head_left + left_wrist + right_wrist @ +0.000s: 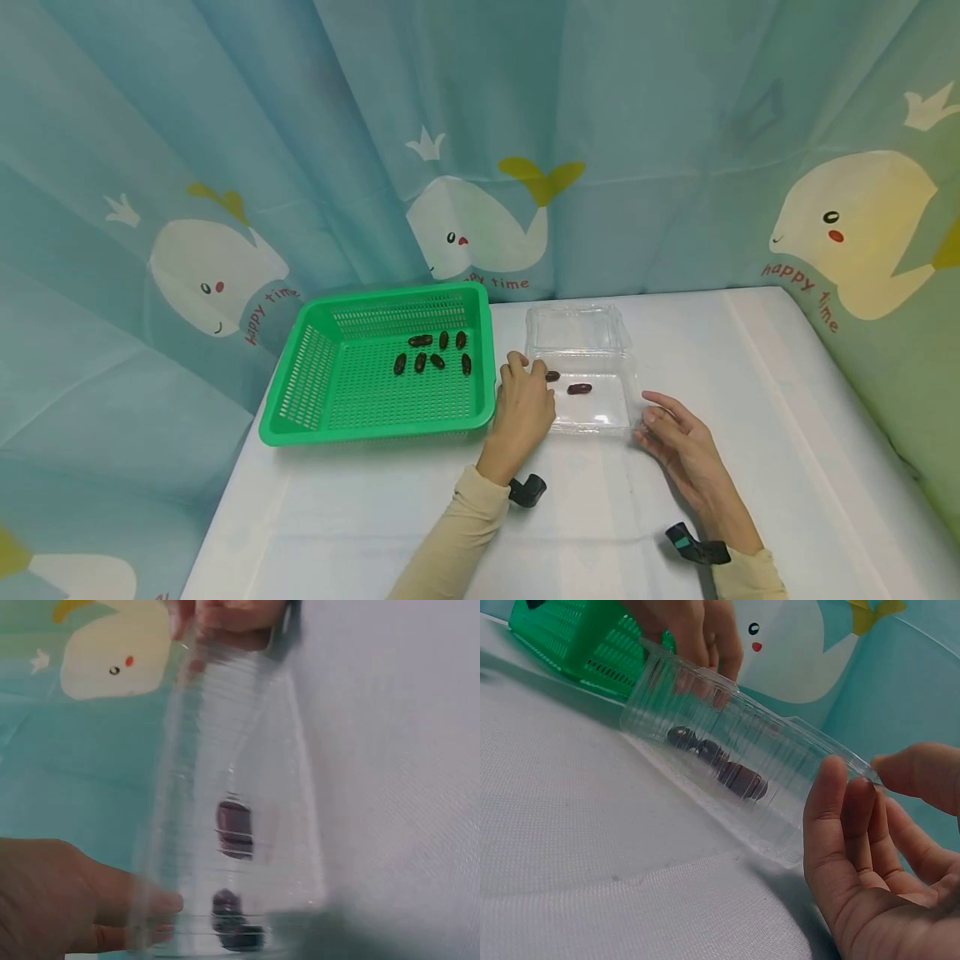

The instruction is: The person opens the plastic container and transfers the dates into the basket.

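Observation:
A clear plastic box (604,410) lies on the table with its hinged lid (576,330) folded back. Dark brown dates (580,388) sit inside it; the right wrist view shows three in a row, the largest date (742,780) nearest the right hand. My left hand (521,408) reaches over the box's left side, its fingers (724,656) bent downward and apart from the dates, with nothing visible in them. My right hand (684,454) pinches the box's right rim between thumb (919,772) and fingers.
Left of the box stands a green plastic basket (375,435) with several dates (420,362) on its floor. A white cloth (585,508) covers the table. Behind hangs a blue curtain (637,225) printed with whales.

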The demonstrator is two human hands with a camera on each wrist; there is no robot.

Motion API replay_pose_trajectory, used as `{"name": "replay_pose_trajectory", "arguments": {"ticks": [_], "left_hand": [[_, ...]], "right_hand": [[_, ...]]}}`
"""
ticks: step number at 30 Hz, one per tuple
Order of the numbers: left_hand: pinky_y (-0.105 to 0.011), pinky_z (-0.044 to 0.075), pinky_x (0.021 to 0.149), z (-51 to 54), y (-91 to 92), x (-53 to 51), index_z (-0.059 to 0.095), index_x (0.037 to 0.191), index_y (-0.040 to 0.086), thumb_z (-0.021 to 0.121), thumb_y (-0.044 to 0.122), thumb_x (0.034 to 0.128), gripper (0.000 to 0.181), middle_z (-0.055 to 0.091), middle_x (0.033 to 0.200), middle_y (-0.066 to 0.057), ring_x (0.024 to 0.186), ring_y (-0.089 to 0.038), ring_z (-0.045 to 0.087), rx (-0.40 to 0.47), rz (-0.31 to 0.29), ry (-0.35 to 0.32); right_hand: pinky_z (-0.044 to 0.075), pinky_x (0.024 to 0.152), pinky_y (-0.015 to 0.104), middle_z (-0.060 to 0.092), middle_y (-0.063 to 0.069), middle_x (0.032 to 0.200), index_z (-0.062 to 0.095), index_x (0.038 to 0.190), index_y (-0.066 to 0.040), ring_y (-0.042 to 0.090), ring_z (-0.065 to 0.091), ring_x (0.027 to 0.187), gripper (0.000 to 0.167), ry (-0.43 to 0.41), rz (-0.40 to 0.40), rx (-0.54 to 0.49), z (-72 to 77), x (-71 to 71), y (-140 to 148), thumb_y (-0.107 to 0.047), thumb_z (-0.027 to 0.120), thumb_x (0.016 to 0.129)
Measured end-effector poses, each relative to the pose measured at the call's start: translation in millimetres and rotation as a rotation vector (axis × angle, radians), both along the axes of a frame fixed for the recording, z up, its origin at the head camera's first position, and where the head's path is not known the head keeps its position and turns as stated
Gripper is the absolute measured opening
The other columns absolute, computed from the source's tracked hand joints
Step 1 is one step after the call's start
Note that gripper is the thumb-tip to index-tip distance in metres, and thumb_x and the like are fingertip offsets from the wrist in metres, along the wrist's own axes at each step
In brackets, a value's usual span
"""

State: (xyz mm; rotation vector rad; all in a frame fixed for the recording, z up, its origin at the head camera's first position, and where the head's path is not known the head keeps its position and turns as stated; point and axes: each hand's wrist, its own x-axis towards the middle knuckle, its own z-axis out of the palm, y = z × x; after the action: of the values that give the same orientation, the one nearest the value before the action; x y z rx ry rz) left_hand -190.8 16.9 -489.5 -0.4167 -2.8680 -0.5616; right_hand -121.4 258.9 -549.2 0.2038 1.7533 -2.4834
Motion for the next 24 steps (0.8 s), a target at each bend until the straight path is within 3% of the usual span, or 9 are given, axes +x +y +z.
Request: {"name": "replay_pose_trajectory", "arguments": {"ticks": [8,18,24], "left_hand": [[-0.039,0.050,0.060,-10.0,-0.9,-8.5,0.067,0.088,0.004,0.082,0.013,0.0831,0.018,0.060,0.096,-0.019,0.086,-0.032,0.059,-0.088,0.006,-0.032],[-0.043,0.056,0.062,-7.8,0.7,-22.0,0.073,0.093,0.005,0.073,0.003,0.0852,0.008,0.069,0.091,-0.016,0.084,-0.032,0.067,-0.180,-0.005,-0.104],[-0.042,0.055,0.062,-8.0,2.9,-26.6,0.075,0.091,0.006,0.076,0.008,0.0862,0.006,0.069,0.090,-0.015,0.083,-0.031,0.066,-0.145,0.005,-0.125]], "right_hand": [[0.061,0.086,0.023,0.065,-0.011,0.103,0.055,0.139,-0.011,0.002,0.065,0.093,0.036,-0.007,-0.006,-0.012,0.2,-0.1,-0.4,-0.001,0.059,0.104],[0.061,0.086,0.022,0.065,-0.010,0.105,0.057,0.137,-0.015,0.002,0.064,0.094,0.035,-0.015,-0.005,-0.001,-0.4,0.0,-0.5,-0.001,0.059,0.104],[0.061,0.087,0.023,0.065,-0.009,0.106,0.056,0.137,-0.014,0.003,0.065,0.096,0.035,-0.015,0.004,0.006,-0.2,0.0,-0.3,-0.002,0.059,0.104]]}}
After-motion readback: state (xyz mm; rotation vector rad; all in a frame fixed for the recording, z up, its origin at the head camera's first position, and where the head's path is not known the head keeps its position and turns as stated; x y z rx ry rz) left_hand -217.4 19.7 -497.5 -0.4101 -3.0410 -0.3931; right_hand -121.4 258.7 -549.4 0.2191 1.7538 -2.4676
